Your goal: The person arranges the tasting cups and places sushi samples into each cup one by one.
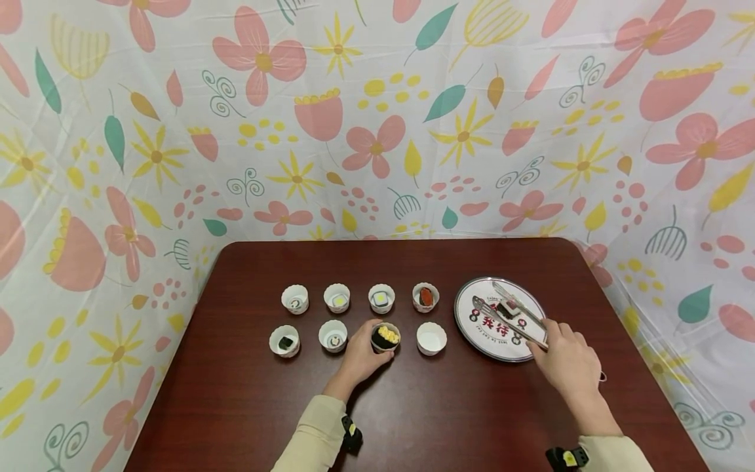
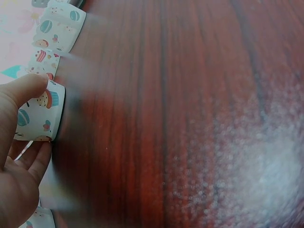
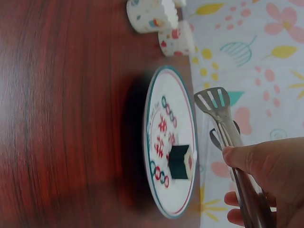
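Observation:
In the head view, my left hand (image 1: 357, 360) grips a small patterned paper cup (image 2: 42, 114) between thumb and fingers. Inside that cup sits a sushi roll with yellow topping (image 1: 387, 335). My right hand (image 1: 569, 362) holds metal tongs (image 3: 219, 110) with slotted ends, their arms spread apart over the round plate (image 1: 486, 346). One sushi piece (image 3: 181, 162), dark seaweed around white rice, stands on the plate; seen from the head, it shows between the tong arms. The tongs' tips are apart from it in the right wrist view.
Several white cups form two rows left of the plate. One holds sushi with orange-red topping (image 1: 426, 297); another holds a dark-wrapped piece (image 1: 286, 343). Right of my left hand stands a cup (image 1: 432, 339) with its white inside showing. A floral curtain (image 1: 377, 144) hangs behind the brown table (image 1: 236, 406).

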A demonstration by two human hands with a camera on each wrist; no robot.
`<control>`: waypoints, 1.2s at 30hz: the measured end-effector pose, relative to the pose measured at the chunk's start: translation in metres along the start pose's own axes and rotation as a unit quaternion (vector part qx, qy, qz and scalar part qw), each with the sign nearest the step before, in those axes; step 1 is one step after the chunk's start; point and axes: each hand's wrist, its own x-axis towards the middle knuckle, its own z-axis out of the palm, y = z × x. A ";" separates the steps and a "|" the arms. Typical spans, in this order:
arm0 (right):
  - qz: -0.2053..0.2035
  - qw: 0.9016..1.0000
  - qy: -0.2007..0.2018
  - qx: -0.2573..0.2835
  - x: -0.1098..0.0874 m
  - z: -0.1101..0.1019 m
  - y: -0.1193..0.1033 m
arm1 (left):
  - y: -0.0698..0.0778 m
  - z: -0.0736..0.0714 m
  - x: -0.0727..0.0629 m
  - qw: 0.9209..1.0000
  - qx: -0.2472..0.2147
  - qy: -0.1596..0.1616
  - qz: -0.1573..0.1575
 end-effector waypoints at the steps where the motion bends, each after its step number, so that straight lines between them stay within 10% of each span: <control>1: 0.004 1.000 -0.006 0.000 0.000 0.000 0.003 | 0.000 0.000 0.000 1.000 0.001 0.001 0.000; 36: 0.073 0.987 -0.142 -0.013 0.012 0.000 0.049 | -0.002 0.002 0.001 1.000 -0.002 0.002 -0.001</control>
